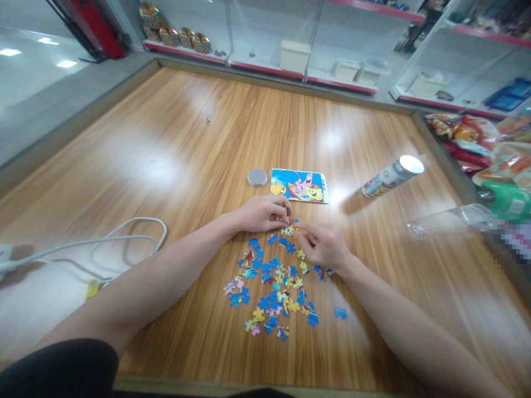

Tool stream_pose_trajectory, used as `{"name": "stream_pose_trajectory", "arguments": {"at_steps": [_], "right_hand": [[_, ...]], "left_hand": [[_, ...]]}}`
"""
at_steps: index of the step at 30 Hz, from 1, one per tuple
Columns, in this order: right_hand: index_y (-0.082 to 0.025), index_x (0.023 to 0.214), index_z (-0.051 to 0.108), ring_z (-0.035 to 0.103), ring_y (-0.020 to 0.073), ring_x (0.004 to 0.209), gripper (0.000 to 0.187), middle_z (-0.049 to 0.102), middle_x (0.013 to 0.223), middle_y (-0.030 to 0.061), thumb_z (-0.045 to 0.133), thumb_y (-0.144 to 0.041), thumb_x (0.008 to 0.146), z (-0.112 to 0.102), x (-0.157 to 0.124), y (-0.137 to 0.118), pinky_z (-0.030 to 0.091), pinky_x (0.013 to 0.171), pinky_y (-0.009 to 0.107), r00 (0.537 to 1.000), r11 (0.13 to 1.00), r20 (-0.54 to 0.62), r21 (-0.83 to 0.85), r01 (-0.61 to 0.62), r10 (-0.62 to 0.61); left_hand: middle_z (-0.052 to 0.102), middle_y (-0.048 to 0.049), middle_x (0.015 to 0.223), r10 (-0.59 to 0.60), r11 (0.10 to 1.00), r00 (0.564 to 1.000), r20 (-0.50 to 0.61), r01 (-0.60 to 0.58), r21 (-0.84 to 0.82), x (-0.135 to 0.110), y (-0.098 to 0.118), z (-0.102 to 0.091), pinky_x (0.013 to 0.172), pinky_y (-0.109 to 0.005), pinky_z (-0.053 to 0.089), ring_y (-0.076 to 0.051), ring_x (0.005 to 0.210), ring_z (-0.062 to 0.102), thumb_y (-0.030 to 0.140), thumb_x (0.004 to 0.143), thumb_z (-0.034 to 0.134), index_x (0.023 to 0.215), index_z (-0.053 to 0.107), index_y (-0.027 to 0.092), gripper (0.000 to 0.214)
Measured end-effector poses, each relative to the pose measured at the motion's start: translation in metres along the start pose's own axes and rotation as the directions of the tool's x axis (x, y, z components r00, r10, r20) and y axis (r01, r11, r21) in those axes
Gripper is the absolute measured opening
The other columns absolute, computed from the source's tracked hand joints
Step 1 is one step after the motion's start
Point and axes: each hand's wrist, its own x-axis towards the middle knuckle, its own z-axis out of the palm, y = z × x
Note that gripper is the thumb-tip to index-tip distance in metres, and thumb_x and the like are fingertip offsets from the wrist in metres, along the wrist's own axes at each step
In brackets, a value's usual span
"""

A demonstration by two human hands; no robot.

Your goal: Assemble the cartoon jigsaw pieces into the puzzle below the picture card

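The left hand (267, 214) pinches at the puzzle bits (264, 302) below the card (299, 186); I can't tell if it holds one. The right hand (326, 243) has finger and thumb apart. Soft, flat pushes should work best. The can's (384, 179) inside is too bright to see. I see nothing in the clear tube (450, 221).

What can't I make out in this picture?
In the head view:
Puzzle pieces at the left hand: partly hidden by its fingers.
Lettering on the printed can: too small and blurred.
White block: cut off by the left edge.
Upper-right shelf goods: blurred, cut by the top edge.
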Motion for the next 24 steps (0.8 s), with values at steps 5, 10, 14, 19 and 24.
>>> {"name": "stream_pose_trajectory", "arguments": {"at_steps": [5,10,14,19,24], "right_hand": [[-0.019,0.11,0.074,0.049,0.0101,0.046,0.028,0.061,0.056,-0.0032,0.055,-0.025,0.091,0.0011,0.0009,0.0026,0.036,0.052,0.024,1.0,1.0,-0.024,-0.017,-0.013,0.013],[-0.024,0.103,0.077,0.055,0.0101,0.051,0.023,0.07,0.066,-0.0014,0.058,-0.027,0.092,0.0053,0.0011,0.0029,0.039,0.056,0.024,0.998,1.0,0.068,-0.016,-0.002,0.004],[-0.024,0.104,0.077,0.055,0.0101,0.051,0.022,0.068,0.064,-0.0021,0.059,-0.028,0.092,0.0052,0.0007,0.0027,0.038,0.055,0.024,0.998,1.0,0.06,-0.019,-0.011,0.012],[-0.02,0.116,0.071,0.047,0.0093,0.045,0.029,0.059,0.056,-0.0046,0.057,-0.031,0.094,0.0031,0.001,0.0025,0.034,0.052,0.024,0.999,0.998,-0.014,-0.03,-0.047,0.047],[-0.019,0.118,0.068,0.044,0.009,0.043,0.029,0.051,0.051,-0.0072,0.055,-0.029,0.094,0.0015,0.0023,0.0019,0.032,0.051,0.024,0.995,0.997,-0.086,-0.053,-0.06,0.055]], "left_hand": [[0.069,-0.0058,0.11,-0.003,1.0,1.0,-0.003,0.003,0.001,0.0005,0.0,0.0005,0.085,-0.028,0.051,-0.015,0.094,0.066,0.024,0.09,0.068,0.085,0.075,0.018,0.01],[0.069,-0.0063,0.11,0.002,1.0,1.0,-0.006,-0.002,0.009,0.0005,-0.0005,0.0008,0.084,-0.028,0.051,-0.016,0.093,0.067,0.026,0.09,0.068,0.085,0.075,0.018,0.012],[0.069,-0.006,0.11,0.003,1.0,1.0,-0.006,-0.003,0.009,0.0,-0.0007,0.0006,0.084,-0.028,0.051,-0.015,0.093,0.067,0.025,0.09,0.068,0.086,0.075,0.018,0.011],[0.069,-0.006,0.11,0.015,1.0,1.0,-0.013,-0.016,-0.013,-0.0002,-0.0012,0.0005,0.085,-0.029,0.051,-0.015,0.094,0.067,0.024,0.09,0.068,0.088,0.076,0.019,0.01],[0.069,-0.0069,0.11,0.022,0.999,1.0,-0.014,-0.023,-0.027,0.0003,-0.0001,-0.0009,0.086,-0.031,0.052,-0.017,0.095,0.067,0.023,0.091,0.066,0.09,0.076,0.019,0.011]]}}
